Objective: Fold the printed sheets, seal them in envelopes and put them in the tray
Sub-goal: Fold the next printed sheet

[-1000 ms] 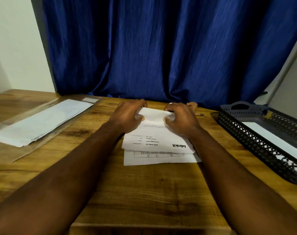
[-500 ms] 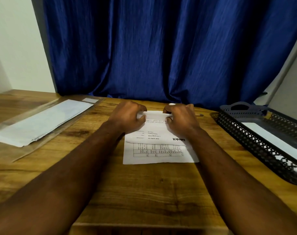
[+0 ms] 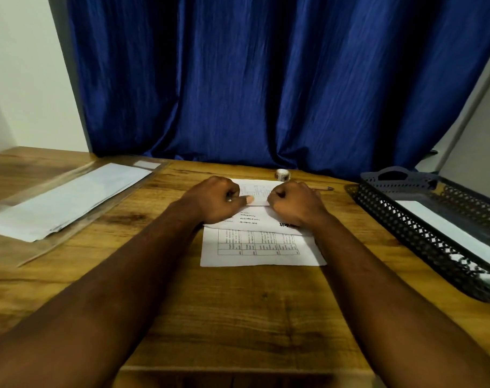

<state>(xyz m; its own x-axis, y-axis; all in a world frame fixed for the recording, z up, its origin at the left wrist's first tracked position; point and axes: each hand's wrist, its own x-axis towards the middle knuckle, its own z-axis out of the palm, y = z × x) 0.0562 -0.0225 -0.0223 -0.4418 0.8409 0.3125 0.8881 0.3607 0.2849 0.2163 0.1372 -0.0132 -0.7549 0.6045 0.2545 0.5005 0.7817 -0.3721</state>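
Observation:
A white printed sheet [image 3: 262,249] lies in the middle of the wooden table, its far part folded over so upside-down print and a table grid show. My left hand [image 3: 217,200] and my right hand [image 3: 295,204] rest on the folded flap with fingers curled. The left thumb presses along a crease between them. The dark mesh tray [image 3: 400,219] stands at the right with a white envelope [image 3: 445,228] inside. A stack of white envelopes [image 3: 67,198] lies at the left in a clear plastic sleeve.
A small roll of tape [image 3: 282,174] and a pen [image 3: 323,188] lie just beyond the sheet. A blue curtain [image 3: 266,79] hangs behind the table. The table's near edge runs below my forearms.
The folded flap has slid away from me, uncovering the grid on the near part of the sheet. Both hands have closed into fists and pressed down onto the flap.

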